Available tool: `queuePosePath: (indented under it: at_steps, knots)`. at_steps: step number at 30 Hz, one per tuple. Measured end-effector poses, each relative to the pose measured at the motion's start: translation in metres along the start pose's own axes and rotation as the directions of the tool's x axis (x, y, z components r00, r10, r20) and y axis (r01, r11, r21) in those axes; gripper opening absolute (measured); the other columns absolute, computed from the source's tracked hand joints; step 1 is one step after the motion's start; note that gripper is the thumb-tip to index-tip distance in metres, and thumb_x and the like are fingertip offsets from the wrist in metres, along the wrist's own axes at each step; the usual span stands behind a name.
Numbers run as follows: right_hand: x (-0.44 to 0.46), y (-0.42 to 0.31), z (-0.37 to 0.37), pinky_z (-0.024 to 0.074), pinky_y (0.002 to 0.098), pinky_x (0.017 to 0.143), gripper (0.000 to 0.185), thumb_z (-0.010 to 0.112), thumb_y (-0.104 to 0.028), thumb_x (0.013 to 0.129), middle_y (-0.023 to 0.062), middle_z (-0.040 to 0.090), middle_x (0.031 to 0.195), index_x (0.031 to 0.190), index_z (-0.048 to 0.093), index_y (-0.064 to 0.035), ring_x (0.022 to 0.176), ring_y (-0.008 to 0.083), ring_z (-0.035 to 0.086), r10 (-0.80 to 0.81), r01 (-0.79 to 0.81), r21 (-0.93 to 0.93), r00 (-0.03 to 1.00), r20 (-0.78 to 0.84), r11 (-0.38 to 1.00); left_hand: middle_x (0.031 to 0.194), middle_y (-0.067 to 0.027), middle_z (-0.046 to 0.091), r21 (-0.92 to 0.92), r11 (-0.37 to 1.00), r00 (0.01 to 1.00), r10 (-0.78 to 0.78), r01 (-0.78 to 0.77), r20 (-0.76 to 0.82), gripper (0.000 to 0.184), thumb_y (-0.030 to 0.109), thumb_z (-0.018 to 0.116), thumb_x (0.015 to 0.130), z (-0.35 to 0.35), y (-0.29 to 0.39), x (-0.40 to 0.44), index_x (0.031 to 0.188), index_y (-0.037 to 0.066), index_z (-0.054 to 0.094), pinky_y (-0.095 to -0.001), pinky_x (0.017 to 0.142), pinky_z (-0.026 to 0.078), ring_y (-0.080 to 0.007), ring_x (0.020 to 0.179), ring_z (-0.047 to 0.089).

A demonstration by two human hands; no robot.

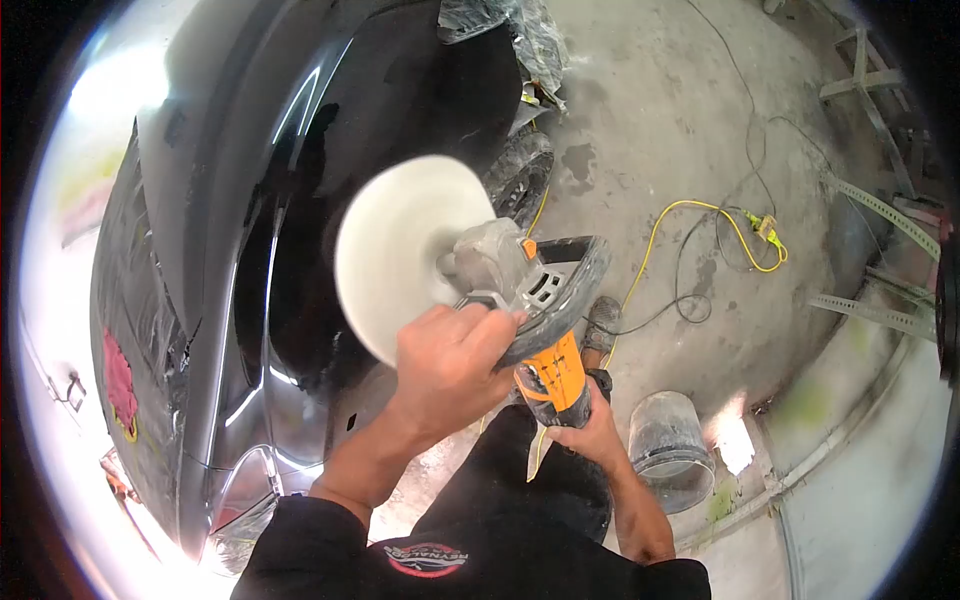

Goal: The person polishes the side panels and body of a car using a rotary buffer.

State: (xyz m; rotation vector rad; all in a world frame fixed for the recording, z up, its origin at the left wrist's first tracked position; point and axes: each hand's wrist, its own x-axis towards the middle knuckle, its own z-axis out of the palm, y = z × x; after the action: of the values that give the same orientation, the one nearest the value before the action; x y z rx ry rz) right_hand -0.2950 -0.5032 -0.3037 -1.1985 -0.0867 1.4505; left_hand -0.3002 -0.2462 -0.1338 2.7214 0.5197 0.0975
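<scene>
A polisher with an orange and grey body and a wide white round pad is held in front of me. My left hand is closed around its black loop handle near the head. Farther back, my right hand wraps the rear of the orange body. The pad faces the glossy black side panel of a car; I cannot tell whether it touches. Its surface looks smooth, perhaps from spinning. Part of a wheel shows beyond the pad.
A yellow cord and a dark cable lie on the concrete floor to the right. A dirty bucket stands by my right arm. Clear plastic sheeting hangs at the car's far end. Metal racks stand at the right.
</scene>
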Motion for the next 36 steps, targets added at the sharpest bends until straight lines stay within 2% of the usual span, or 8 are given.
queuePosePath:
  at_steps: [4, 7, 10, 16, 19, 22, 28, 36]
  knots:
    - [0.020, -0.023, -0.017, 0.0447, 0.0346, 0.103, 0.091, 0.088, -0.018, 0.067, 0.0095, 0.063, 0.125, 0.143, 0.043, 0.0025, 0.116, 0.0177, 0.058, -0.071, 0.068, -0.067, 0.997, -0.044, 0.995, 0.067, -0.0053, 0.056, 0.000, 0.999, 0.991, 0.035, -0.035, -0.127, 0.028, 0.010, 0.077, 0.063, 0.015, -0.005, 0.035, 0.087, 0.012, 0.063, -0.0392, 0.053, 0.045, -0.0281, 0.058, 0.058]
    - [0.049, -0.045, -0.035, 0.0454, 0.0343, 0.101, 0.088, 0.087, -0.021, 0.068, 0.0089, 0.063, 0.124, 0.141, 0.045, 0.0025, 0.114, 0.0172, 0.059, -0.153, 0.147, -0.090, 0.986, -0.070, 0.985, 0.072, -0.0150, 0.061, -0.049, 0.999, 0.990, -0.009, 0.002, -0.139, 0.021, 0.003, 0.074, 0.068, 0.024, -0.011, 0.073, 0.079, 0.004, 0.055, -0.0436, 0.058, 0.046, -0.0358, 0.068, 0.063]
    - [0.072, -0.071, -0.052, 0.0478, 0.0322, 0.096, 0.076, 0.084, -0.022, 0.070, 0.0067, 0.065, 0.117, 0.134, 0.050, 0.0021, 0.106, 0.0146, 0.060, -0.151, 0.136, -0.141, 0.983, -0.102, 0.981, 0.068, -0.0094, 0.060, -0.011, 0.999, 0.971, 0.047, -0.051, -0.233, 0.025, 0.013, 0.076, 0.068, 0.036, -0.021, 0.110, 0.083, 0.010, 0.055, -0.0444, 0.055, 0.047, -0.0329, 0.064, 0.063]
    - [0.092, -0.096, -0.061, 0.0494, 0.0278, 0.082, 0.069, 0.079, -0.020, 0.069, 0.0037, 0.063, 0.106, 0.129, 0.052, 0.0012, 0.090, 0.0107, 0.059, -0.134, 0.110, -0.145, 0.977, -0.168, 0.983, 0.067, -0.0114, 0.062, -0.001, 0.998, 0.964, 0.058, -0.060, -0.260, 0.024, 0.012, 0.075, 0.070, 0.047, -0.026, 0.147, 0.084, 0.009, 0.056, -0.0460, 0.054, 0.047, -0.0343, 0.064, 0.064]
    - [0.092, -0.091, -0.068, 0.0493, 0.0285, 0.086, 0.073, 0.081, -0.022, 0.069, 0.0042, 0.064, 0.108, 0.132, 0.051, 0.0015, 0.095, 0.0119, 0.060, -0.152, 0.120, -0.213, 0.978, -0.141, 0.970, 0.067, -0.0109, 0.062, 0.001, 0.998, 0.966, 0.055, -0.057, -0.253, 0.024, 0.012, 0.075, 0.070, 0.049, -0.024, 0.142, 0.084, 0.009, 0.056, -0.0455, 0.054, 0.047, -0.0339, 0.064, 0.064]
    - [0.078, -0.066, -0.065, 0.0483, 0.0307, 0.093, 0.079, 0.084, -0.023, 0.069, 0.0062, 0.065, 0.113, 0.136, 0.049, 0.0022, 0.102, 0.0138, 0.061, -0.205, 0.193, -0.121, 0.974, -0.095, 0.974, 0.068, -0.0095, 0.061, 0.001, 1.000, 0.975, 0.029, -0.029, -0.222, 0.024, 0.013, 0.075, 0.071, 0.049, -0.017, 0.114, 0.083, 0.009, 0.055, -0.0443, 0.054, 0.048, -0.0330, 0.063, 0.064]
    - [0.048, -0.038, -0.048, 0.0474, 0.0334, 0.098, 0.085, 0.086, -0.022, 0.068, 0.0089, 0.064, 0.120, 0.138, 0.047, 0.0041, 0.109, 0.0172, 0.061, -0.149, 0.144, -0.056, 0.984, -0.094, 0.988, 0.072, -0.0148, 0.059, -0.033, 0.997, 0.992, -0.066, 0.063, -0.105, 0.027, 0.005, 0.077, 0.065, 0.031, -0.002, 0.075, 0.079, 0.005, 0.054, -0.0413, 0.059, 0.048, -0.0363, 0.068, 0.063]
    - [0.062, -0.108, -0.042, 0.0486, 0.0320, 0.095, 0.079, 0.082, -0.016, 0.068, 0.0096, 0.065, 0.116, 0.136, 0.047, 0.0038, 0.106, 0.0171, 0.062, -0.152, 0.120, -0.220, 0.980, -0.132, 0.968, 0.070, -0.0145, 0.057, -0.133, 0.991, 0.959, -0.042, 0.004, -0.280, 0.024, 0.004, 0.075, 0.067, 0.005, -0.011, 0.110, 0.080, 0.005, 0.054, -0.0407, 0.057, 0.046, -0.0356, 0.065, 0.061]
